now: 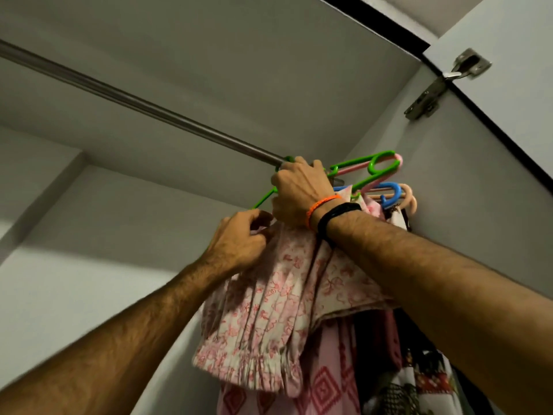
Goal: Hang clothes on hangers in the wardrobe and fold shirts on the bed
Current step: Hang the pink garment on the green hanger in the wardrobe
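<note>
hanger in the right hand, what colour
Green, clearest in the head view.

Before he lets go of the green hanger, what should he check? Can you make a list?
1. Green hanger hook over the rail: cannot tell, the right hand hides it.
2. Right hand gripping the hanger top: ok.
3. Left hand holding the pink floral dress: ok.
4. Dress sitting straight on the hanger: cannot tell, it looks bunched.
5. Free rail to the left: ok.
</note>
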`<control>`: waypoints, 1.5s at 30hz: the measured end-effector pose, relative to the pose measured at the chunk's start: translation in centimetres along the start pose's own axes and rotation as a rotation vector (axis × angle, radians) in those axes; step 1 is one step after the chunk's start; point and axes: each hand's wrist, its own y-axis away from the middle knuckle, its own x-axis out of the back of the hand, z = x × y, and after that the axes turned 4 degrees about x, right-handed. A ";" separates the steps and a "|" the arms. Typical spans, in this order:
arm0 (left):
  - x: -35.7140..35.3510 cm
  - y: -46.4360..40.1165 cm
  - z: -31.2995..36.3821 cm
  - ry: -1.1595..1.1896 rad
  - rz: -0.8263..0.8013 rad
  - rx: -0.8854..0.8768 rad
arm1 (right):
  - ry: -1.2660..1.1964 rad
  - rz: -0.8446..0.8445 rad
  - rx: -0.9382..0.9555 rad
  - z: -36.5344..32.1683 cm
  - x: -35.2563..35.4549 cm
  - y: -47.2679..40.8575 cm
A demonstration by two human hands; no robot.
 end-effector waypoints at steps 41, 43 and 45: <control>18.4 69.5 32.0 0.474 -1.271 0.501 | -0.303 -1.057 -0.863 -19.6 58.7 65.9; 19.2 74.9 37.0 0.487 -1.401 0.478 | -0.277 -1.132 -0.976 -19.4 64.9 70.6; 20.2 79.3 41.7 0.501 -1.492 0.467 | -0.245 -1.173 -1.076 -19.3 70.6 74.3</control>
